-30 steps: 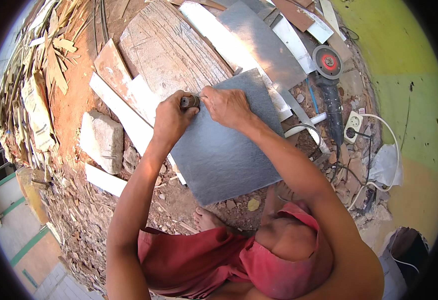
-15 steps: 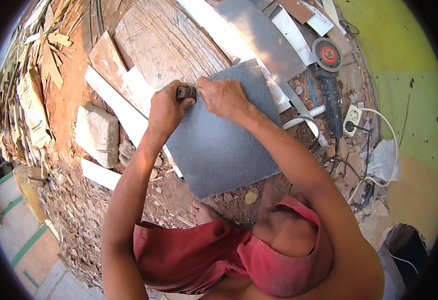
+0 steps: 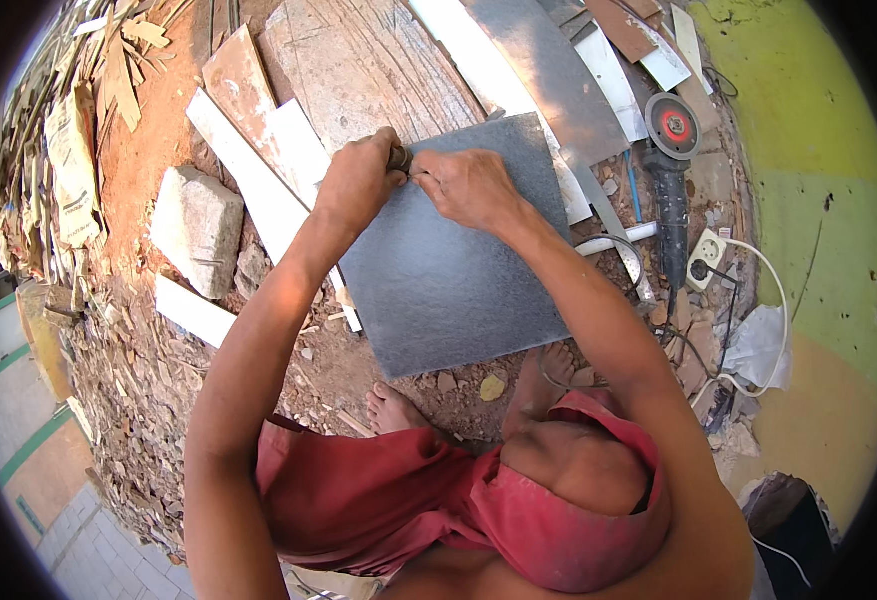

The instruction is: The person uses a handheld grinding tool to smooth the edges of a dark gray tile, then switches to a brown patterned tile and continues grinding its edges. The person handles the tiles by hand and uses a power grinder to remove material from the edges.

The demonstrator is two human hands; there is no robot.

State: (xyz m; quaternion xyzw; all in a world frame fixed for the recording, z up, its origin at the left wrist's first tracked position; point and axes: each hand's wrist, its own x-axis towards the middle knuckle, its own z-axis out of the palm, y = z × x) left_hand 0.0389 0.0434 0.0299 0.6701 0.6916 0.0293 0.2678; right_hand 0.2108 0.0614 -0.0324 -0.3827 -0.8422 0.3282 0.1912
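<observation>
A square dark grey tile (image 3: 448,270) lies before me, its far edge against a worn wooden board (image 3: 358,80). Over the tile's far left corner, my left hand (image 3: 363,182) is closed around a small dark cylinder (image 3: 399,158), mostly hidden by the fingers. Close beside it, the thumb and fingers of my right hand (image 3: 468,190) are pinched together at the end of the cylinder. Whatever they grip there is too small to make out.
An angle grinder (image 3: 670,180) lies to the right, near a white socket strip (image 3: 705,258) with cables. White tile strips (image 3: 248,180) and a stone block (image 3: 198,230) lie to the left. Rubble covers the ground around my bare feet (image 3: 398,408). A yellow-green wall (image 3: 818,240) rises at the right.
Both hands have shifted slightly right and away from me in the picture, still close together. The cylinder is now more covered by my left fingers. The whole scene has moved a little in view.
</observation>
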